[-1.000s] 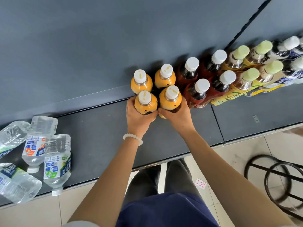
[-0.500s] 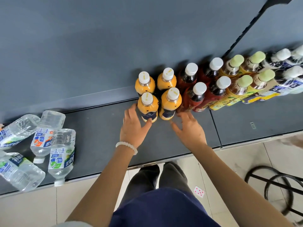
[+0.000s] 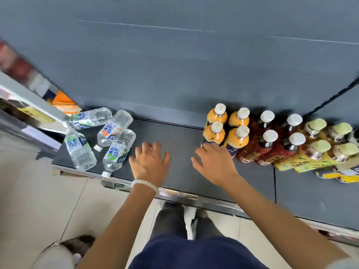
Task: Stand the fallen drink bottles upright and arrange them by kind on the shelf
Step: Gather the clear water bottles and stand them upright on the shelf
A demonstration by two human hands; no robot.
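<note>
Most of the sorting looked done. On the right part of the shelf (image 3: 180, 152) four orange juice bottles (image 3: 225, 129) stood upright in a two-by-two block against the back wall, touching a similar block of four dark red-labelled bottles (image 3: 270, 138) with white caps, and beyond those stood four yellow-labelled tea bottles (image 3: 320, 144) with pale green caps; further bottles at the right edge were cut off and too blurred to name. What was left lay at the left end of the shelf: five clear water bottles (image 3: 101, 136) on their sides in a loose heap, some touching and overlapping, one with its cap hanging over the front edge. The left hand (image 3: 150, 162) hovered over bare shelf just beside that heap, its fingers loosely curled and holding nothing. The right hand (image 3: 213, 162) was near the front orange bottle, fingers spread and relaxed, empty, fingertips at or just short of the bottle's base; contact could not be told. By my judgement the remaining work was to stand the five water bottles up and group them in the gap left of the orange block.
</note>
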